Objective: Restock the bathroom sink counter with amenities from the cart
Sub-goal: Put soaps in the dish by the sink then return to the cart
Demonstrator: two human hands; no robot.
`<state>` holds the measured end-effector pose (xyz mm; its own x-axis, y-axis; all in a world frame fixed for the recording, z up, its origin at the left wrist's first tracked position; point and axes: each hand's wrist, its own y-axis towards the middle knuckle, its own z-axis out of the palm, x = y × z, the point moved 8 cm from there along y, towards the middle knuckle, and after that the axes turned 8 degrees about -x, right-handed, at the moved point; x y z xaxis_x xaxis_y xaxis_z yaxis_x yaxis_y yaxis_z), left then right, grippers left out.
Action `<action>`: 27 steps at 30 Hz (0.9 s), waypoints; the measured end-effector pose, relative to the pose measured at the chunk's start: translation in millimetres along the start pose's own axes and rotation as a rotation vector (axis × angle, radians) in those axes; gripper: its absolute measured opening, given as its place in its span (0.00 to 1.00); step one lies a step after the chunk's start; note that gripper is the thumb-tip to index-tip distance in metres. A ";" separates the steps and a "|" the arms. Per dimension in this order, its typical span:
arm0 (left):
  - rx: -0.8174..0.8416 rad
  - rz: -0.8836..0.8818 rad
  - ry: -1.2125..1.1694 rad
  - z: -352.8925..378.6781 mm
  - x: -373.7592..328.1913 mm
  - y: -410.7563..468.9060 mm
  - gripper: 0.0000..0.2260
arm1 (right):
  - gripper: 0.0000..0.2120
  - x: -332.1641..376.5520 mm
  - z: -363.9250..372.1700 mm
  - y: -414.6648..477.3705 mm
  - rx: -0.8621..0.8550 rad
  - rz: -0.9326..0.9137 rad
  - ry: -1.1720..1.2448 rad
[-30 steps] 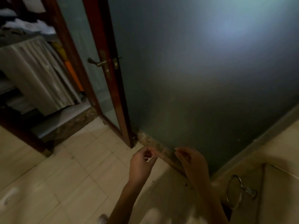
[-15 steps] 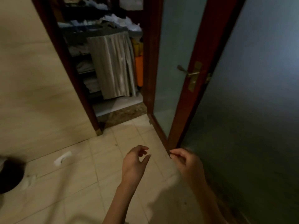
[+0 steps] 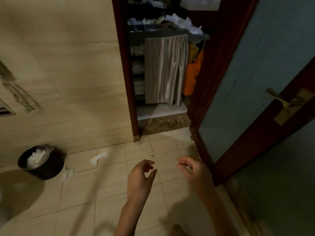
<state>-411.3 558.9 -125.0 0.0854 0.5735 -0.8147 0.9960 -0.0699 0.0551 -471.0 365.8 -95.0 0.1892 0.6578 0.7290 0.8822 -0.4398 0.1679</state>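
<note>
beige floor tiles (image 3: 105,193), black bin (image 3: 41,163) near wall, cart (image 3: 166,65) beyond doorway.

The view has swung left off the glass door (image 3: 247,82). The cart (image 3: 165,68) now shows beyond it, and a black bin (image 3: 49,169) (stuffed with tissue) has appeared far left of the door.

Tiled floor (image 3: 105,198) bears a black bin (image 3: 44,165); two crumpled tissues (image 3: 98,158) nearby.
</note>
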 end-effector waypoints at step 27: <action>0.020 0.235 0.188 111.9 -126.6 408.8 0.09 | 0.08 -17.6 61.0 431.3 -0.072 0.031 0.126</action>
<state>-17.7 366.3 -63.9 0.3185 0.6804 -0.6600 0.9479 -0.2338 0.2164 -67.5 201.9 -76.0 0.1560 0.5630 0.8116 0.8428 -0.5043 0.1878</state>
